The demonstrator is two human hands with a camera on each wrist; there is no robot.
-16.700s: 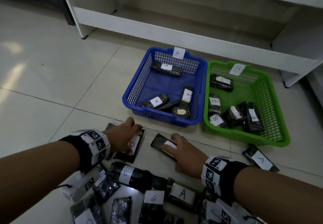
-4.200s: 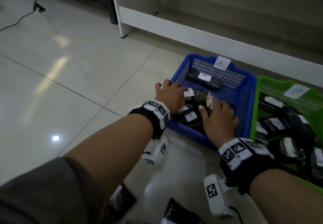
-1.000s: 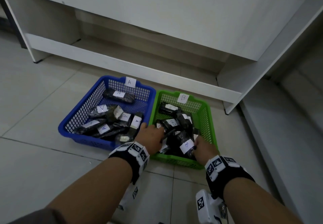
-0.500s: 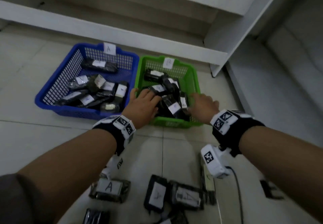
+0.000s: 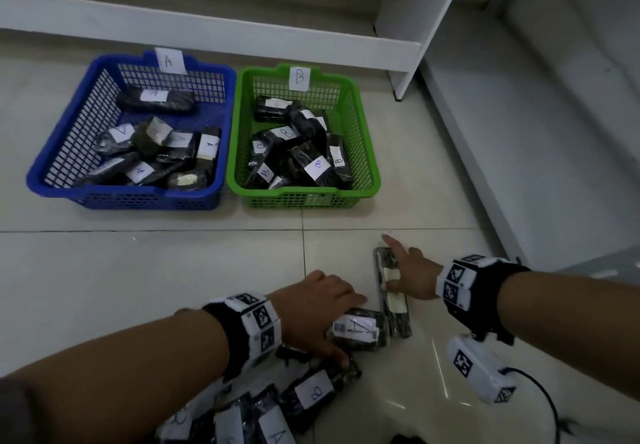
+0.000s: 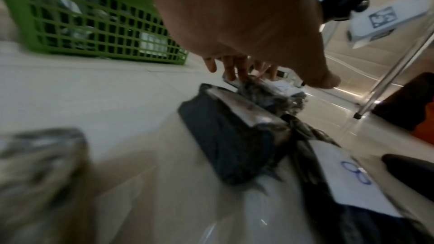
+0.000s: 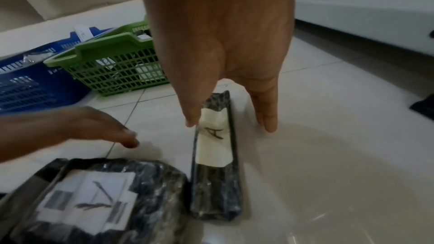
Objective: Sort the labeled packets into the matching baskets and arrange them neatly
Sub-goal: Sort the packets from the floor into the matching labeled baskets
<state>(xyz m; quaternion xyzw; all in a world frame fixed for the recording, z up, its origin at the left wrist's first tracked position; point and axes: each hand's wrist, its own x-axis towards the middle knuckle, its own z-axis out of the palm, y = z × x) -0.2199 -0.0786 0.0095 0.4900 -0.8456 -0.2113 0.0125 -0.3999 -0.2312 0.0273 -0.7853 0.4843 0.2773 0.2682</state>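
Note:
A blue basket (image 5: 228, 73) tagged A and a green basket (image 5: 360, 97) tagged B stand side by side on the floor, each holding several black packets. My left hand (image 5: 329, 315) reaches over a wide packet labelled A (image 5: 356, 329), fingers straight on its far side and thumb on the near side. My right hand (image 5: 401, 267) straddles a narrow packet labelled A (image 7: 216, 155), thumb and one finger (image 7: 267, 118) touching the floor either side of it. Neither packet is lifted.
Several more packets lie heaped at the bottom, among them one labelled B (image 5: 315, 390). A white shelf unit (image 5: 398, 49) stands behind the baskets and a low white ledge (image 5: 519, 132) runs along the right. Bare tile lies between the baskets and my hands.
Both hands have left the green basket and come back to the packets on the floor. The left one now covers a wide A packet, the right one a narrow A packet.

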